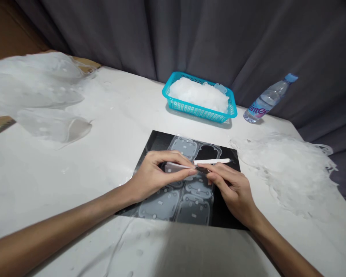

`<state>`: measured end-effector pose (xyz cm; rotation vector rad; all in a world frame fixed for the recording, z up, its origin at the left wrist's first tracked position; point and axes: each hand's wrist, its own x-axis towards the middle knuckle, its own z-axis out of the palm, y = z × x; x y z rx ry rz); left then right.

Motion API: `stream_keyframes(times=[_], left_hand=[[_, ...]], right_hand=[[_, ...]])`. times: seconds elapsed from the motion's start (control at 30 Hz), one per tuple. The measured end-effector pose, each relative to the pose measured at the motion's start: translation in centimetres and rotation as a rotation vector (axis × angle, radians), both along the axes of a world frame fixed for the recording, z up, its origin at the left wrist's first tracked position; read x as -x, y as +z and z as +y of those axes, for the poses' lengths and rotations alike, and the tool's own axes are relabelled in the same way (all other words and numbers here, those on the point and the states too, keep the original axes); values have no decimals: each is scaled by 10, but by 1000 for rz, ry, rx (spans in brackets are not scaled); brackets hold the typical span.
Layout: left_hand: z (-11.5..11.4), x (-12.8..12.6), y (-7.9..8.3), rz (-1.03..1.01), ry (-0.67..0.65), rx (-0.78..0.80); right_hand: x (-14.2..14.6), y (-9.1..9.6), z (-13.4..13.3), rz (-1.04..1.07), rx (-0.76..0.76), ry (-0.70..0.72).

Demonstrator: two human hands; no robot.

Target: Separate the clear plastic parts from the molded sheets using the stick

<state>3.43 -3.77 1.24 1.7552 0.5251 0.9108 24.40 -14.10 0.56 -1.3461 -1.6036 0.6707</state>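
Between the thumb and fingers of my left hand (158, 171) is a thin, pale translucent piece (174, 167), seen nearly edge-on. My right hand (233, 188) is closed on a small dark tool (202, 169) whose kind I cannot make out. The tool's tip meets the edge of the pale piece at my left fingertips. Both hands are above a black sheet (226, 215) bearing several translucent moulded pieces (158, 204) with rounded outlines. A white stick with a dark end (213, 161) shows just behind my right fingers.
Behind the sheet stands a turquoise basket (200, 112) filled with white material (197, 94). A water bottle (266, 100) is right of it. Thin translucent scraps (294, 173) are heaped at the right. Clear plastic bags (37, 84) lie at the left. A dark curtain (190, 38) hangs behind the white table (54, 181).
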Motion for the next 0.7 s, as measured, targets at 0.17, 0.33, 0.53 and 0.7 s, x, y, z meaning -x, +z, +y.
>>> stream_keyframes(times=[0.17,0.33,0.53,0.7], left_hand=[[0,1,1,2,-3,8],[1,1,2,2,-7,17],[1,0,2,5,-5,12],[0,0,3,5,-1,-13]], right_hand=[[2,2,-1,-10,-2,-20],[-3,5,-1,-8,3,-42],[-13,5,-1,-56,19,17],[-12,6,1,-77,6,26]])
